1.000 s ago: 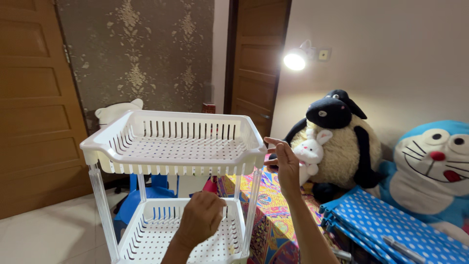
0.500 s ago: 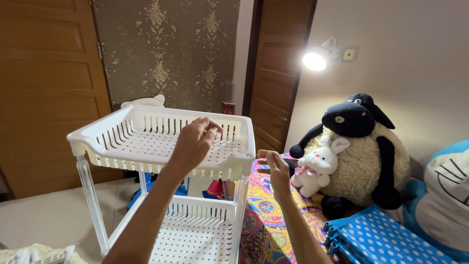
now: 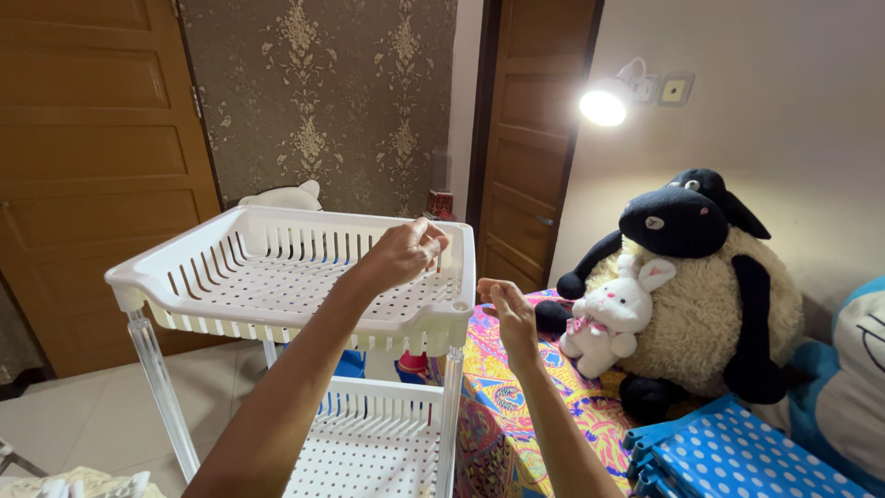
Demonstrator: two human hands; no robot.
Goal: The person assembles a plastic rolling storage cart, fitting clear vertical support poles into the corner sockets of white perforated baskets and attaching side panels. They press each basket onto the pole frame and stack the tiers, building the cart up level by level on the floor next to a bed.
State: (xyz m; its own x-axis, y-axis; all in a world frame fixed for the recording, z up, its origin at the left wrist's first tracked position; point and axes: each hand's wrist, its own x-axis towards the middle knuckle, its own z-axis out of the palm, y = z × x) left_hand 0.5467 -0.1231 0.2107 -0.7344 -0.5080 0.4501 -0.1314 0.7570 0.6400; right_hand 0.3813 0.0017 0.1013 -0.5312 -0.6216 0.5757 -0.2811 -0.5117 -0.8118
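A white plastic two-tier rack (image 3: 286, 277) stood on the tiled floor beside a bed with a colourful sheet (image 3: 516, 397). Over the past second the left hand (image 3: 404, 254) had risen from the lower basket (image 3: 369, 443) to the far right corner of the top basket, so the handling had shifted to the upper tier. Its fingers were pinched at the slotted wall there. The right hand (image 3: 509, 314) hovered just outside that corner, palm up, fingers loosely curled and holding nothing. Behind sat a plush sheep (image 3: 701, 277) and small white bunny (image 3: 613, 314).
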